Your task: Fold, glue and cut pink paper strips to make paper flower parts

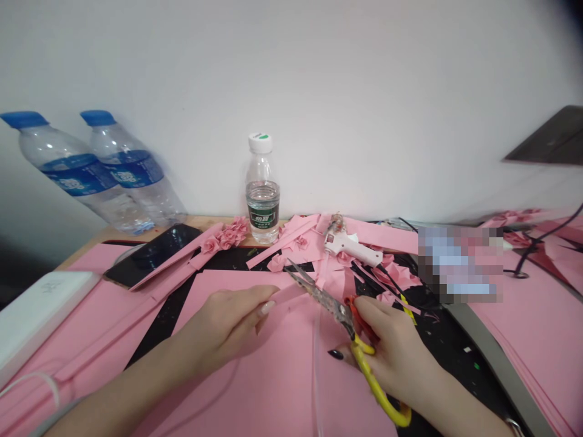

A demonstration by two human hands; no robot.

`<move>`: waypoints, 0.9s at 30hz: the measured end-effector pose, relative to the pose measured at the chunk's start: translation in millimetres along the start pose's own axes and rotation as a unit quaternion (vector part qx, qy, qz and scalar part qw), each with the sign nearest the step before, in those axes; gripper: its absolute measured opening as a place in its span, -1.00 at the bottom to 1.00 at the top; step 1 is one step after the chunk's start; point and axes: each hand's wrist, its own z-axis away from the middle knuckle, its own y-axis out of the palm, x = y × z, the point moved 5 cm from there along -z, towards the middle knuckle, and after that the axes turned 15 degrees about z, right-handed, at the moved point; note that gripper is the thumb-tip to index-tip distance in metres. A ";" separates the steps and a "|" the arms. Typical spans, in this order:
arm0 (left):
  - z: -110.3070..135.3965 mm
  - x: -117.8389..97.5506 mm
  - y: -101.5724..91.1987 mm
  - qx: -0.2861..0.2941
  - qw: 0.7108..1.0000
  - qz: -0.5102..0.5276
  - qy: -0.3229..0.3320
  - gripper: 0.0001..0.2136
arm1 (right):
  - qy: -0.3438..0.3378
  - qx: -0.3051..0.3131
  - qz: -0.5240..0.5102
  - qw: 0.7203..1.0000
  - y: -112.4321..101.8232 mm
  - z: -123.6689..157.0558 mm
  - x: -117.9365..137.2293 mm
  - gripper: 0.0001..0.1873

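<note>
My right hand (387, 340) is closed around the handles of a pair of scissors (334, 306) with yellow and red grips and stained blades. The blades are parted and point up and to the left. My left hand (239, 315) pinches a small pink paper strip (290, 295), whose far end reaches the scissor blades. I cannot tell whether the blades touch it. Under both hands lies a large pink paper sheet (264, 376). A clear glue stick (317, 370) seems to lie lengthwise on this sheet.
Behind my hands lie a white glue gun (348, 246), pink paper flowers (225, 237) and scraps. A small water bottle (263, 200) stands by the wall; two large bottles (132, 170) lean at left. A phone (155, 252) and white power bank (50, 315) lie left.
</note>
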 end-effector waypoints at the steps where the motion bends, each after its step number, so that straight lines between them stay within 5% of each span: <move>1: 0.0 0.1 0.0 0.000 1.000 -0.001 -0.006 -0.70 | 0.002 0.002 -0.001 1.000 0.0 -0.2 0.0 -0.48; 20: -3.2 -1.8 -7.2 -0.044 0.998 0.017 -0.030 -0.69 | 0.050 -0.005 -0.058 0.997 3.7 -1.9 -20.3 -0.64; 24: -2.1 6.7 -8.7 -0.050 0.986 0.135 -0.083 -0.68 | 0.068 0.006 -0.099 0.993 3.9 -2.0 -25.2 -0.67; 27: -1.5 17.7 -8.0 -0.074 0.943 0.286 -0.157 -0.73 | 0.089 0.029 -0.171 0.981 8.3 -1.7 -25.2 -0.60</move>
